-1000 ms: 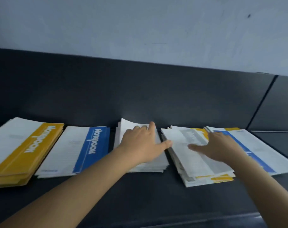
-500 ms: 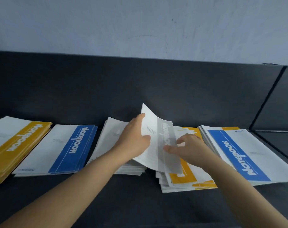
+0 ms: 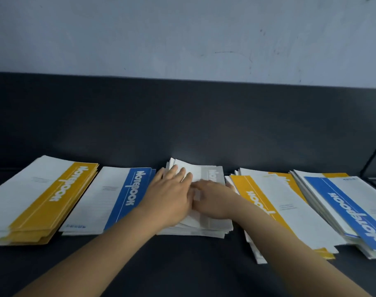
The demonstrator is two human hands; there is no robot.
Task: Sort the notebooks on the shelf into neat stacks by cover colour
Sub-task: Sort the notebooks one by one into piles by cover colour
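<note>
Five piles of notebooks lie in a row on the dark shelf [image 3: 182, 264]. From the left: a yellow-banded stack [image 3: 41, 202], a blue-banded stack [image 3: 110, 200], a grey-banded stack [image 3: 210, 174] in the middle, a loose yellow-topped pile [image 3: 277, 206] and a blue-topped pile [image 3: 343, 209]. My left hand [image 3: 172, 196] and my right hand [image 3: 215, 200] both rest flat, fingers spread, on the top grey notebook of the middle stack, side by side and touching. The hands hide most of its cover.
A dark back panel [image 3: 182, 121] rises right behind the piles, with a pale wall [image 3: 182, 35] above it. A vertical divider [image 3: 375, 155] closes the shelf at the far right. The two right piles are fanned and uneven.
The grey notebook, lifted off the yellow-topped pile half a second ago, now lies flat on the middle stack. Both hands moved left with it and press it down.
</note>
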